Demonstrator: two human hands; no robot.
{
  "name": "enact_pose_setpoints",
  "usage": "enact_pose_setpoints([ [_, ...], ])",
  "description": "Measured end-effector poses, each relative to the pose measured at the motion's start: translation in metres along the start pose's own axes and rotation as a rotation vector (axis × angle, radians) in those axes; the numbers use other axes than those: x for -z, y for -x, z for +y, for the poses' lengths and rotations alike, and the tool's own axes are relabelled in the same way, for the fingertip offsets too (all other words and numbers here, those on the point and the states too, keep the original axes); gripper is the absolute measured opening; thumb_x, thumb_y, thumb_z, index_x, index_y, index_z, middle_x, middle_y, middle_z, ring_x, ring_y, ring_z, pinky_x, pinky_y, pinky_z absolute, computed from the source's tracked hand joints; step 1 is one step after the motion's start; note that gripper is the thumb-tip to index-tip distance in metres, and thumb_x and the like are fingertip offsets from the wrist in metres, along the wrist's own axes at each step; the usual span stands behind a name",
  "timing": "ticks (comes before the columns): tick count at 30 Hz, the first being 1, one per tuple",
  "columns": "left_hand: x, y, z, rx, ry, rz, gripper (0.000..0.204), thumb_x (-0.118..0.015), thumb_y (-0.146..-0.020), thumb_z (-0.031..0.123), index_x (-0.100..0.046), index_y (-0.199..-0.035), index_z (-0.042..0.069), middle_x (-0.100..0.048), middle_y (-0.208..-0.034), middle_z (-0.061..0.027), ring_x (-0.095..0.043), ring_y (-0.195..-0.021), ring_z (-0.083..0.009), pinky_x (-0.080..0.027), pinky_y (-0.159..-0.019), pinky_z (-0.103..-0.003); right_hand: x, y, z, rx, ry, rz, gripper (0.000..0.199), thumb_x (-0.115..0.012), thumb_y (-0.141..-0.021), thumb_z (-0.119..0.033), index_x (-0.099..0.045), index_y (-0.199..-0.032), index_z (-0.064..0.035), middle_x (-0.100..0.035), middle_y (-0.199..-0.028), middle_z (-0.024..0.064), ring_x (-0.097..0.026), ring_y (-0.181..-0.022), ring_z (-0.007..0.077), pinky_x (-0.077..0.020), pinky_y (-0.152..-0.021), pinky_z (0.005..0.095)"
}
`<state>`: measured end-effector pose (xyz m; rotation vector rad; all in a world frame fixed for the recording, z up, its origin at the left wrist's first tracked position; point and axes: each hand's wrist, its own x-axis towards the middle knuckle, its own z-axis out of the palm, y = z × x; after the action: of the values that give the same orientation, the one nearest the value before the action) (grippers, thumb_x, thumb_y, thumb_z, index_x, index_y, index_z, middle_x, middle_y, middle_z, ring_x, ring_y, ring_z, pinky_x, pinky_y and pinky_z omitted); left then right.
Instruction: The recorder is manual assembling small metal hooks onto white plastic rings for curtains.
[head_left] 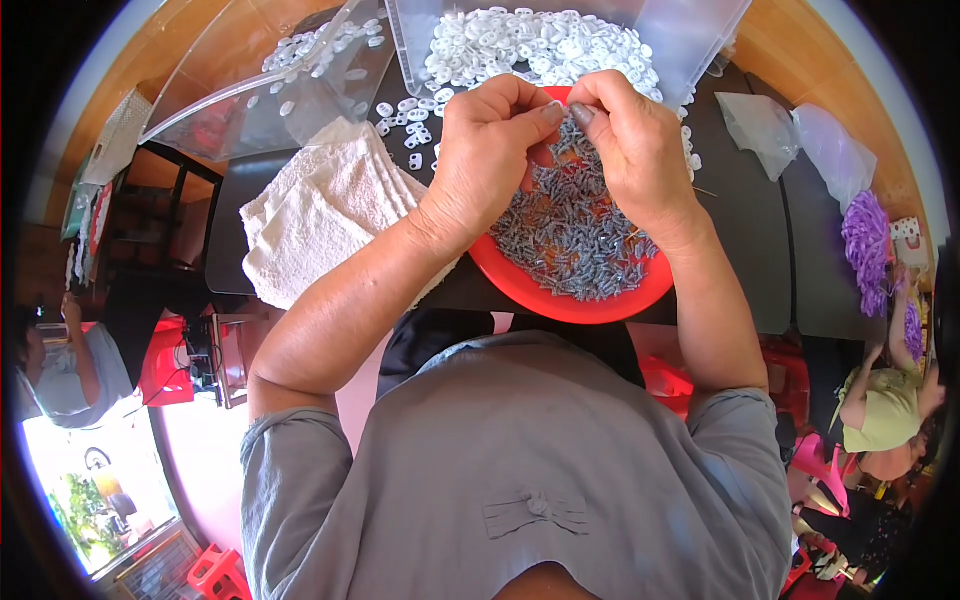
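Note:
Both hands meet above a round red plastic bowl (pixel 575 312) full of small grey ridged pieces (pixel 585 250) that look like screws or plugs. My left hand (pixel 482 150) is closed, thumb and index finger pinched together. Close beside it, my right hand (pixel 638 150) is closed in a similar pinch over the bowl's far part. Whatever lies between the fingertips is too small or hidden to name. Just past the hands, small white oval pieces with holes (pixel 540 45) are heaped in a clear plastic bin (pixel 690 40).
A folded whitish towel (pixel 325 215) lies left of the bowl on the dark table (pixel 745 250). Loose white pieces (pixel 412 118) are scattered before the bin. A clear plastic sheet or lid (pixel 235 115) holds more at far left. Plastic bags (pixel 835 150) and purple strands (pixel 866 250) are at right; other people sit both sides.

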<state>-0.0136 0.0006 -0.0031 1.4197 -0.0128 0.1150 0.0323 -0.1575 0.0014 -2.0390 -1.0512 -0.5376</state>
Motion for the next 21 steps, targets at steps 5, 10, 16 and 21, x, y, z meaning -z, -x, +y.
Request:
enact_pose_setpoints([
  [5, 0.000, -0.001, -0.006, -0.077, -0.099, 0.041, 0.008, -0.063, -0.086, 0.005, -0.062, -0.085, -0.003, -0.060, -0.069, -0.0040, -0.054, -0.056, -0.0086, -0.043, -0.047, -0.023, -0.003, 0.001, -0.002, 0.022, 0.028, -0.007, 0.011, -0.053, -0.086, 0.007, -0.052, -0.095, 0.0008, -0.062, -0.079, 0.0150, -0.064, -0.071, 0.0268, -0.0486, -0.064, 0.0324],
  [10, 0.002, -0.003, -0.009, -0.102, -0.284, 0.031, 0.008, -0.062, -0.089, 0.010, -0.062, -0.088, 0.002, -0.059, -0.070, 0.0004, -0.051, -0.056, -0.0051, -0.037, -0.043, -0.019, -0.007, 0.002, 0.002, 0.048, 0.022, -0.013, 0.010, -0.051, -0.086, 0.008, -0.051, -0.094, 0.0010, -0.061, -0.077, 0.0144, -0.064, -0.070, 0.0259, -0.0486, -0.062, 0.0326],
  [16, 0.000, -0.002, -0.010, -0.070, -0.175, 0.033, 0.008, -0.063, -0.089, 0.010, -0.062, -0.087, 0.002, -0.058, -0.069, 0.0004, -0.051, -0.055, -0.0052, -0.036, -0.042, -0.019, -0.008, 0.001, 0.000, -0.003, -0.052, -0.020, 0.010, -0.052, -0.086, 0.008, -0.053, -0.093, 0.0015, -0.062, -0.077, 0.0133, -0.063, -0.069, 0.0229, -0.0490, -0.063, 0.0308],
  [21, 0.000, -0.003, -0.001, 0.040, -0.111, 0.051, 0.010, -0.063, -0.087, 0.008, -0.061, -0.085, -0.001, -0.059, -0.069, -0.0029, -0.055, -0.056, -0.0075, -0.042, -0.043, -0.022, -0.002, 0.000, 0.002, -0.064, -0.114, -0.014, 0.014, -0.054, -0.087, 0.007, -0.057, -0.099, 0.0009, -0.066, -0.083, 0.0114, -0.065, -0.075, 0.0204, -0.0504, -0.068, 0.0291],
])
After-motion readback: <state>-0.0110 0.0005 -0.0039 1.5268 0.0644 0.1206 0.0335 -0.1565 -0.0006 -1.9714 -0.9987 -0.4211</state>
